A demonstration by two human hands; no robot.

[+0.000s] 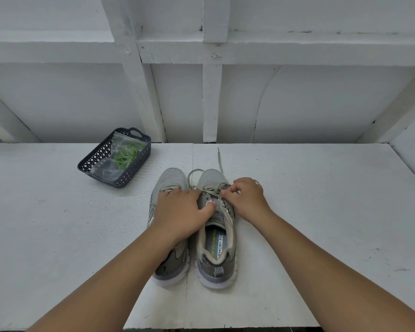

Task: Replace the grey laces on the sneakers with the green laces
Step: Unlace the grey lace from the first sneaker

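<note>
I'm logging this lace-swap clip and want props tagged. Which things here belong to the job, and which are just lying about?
Belongs to the job:
- right grey mesh sneaker, its grey lace being undone
- left grey mesh sneaker
- green laces in a clear plastic bag
- left hand, right hand

Just lying about:
- dark plastic lattice basket holding the bag
- white table

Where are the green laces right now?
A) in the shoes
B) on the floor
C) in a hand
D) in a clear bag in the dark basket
D: the green laces lie inside a clear bag in the dark basket, off to the left of the sneakers.
</note>
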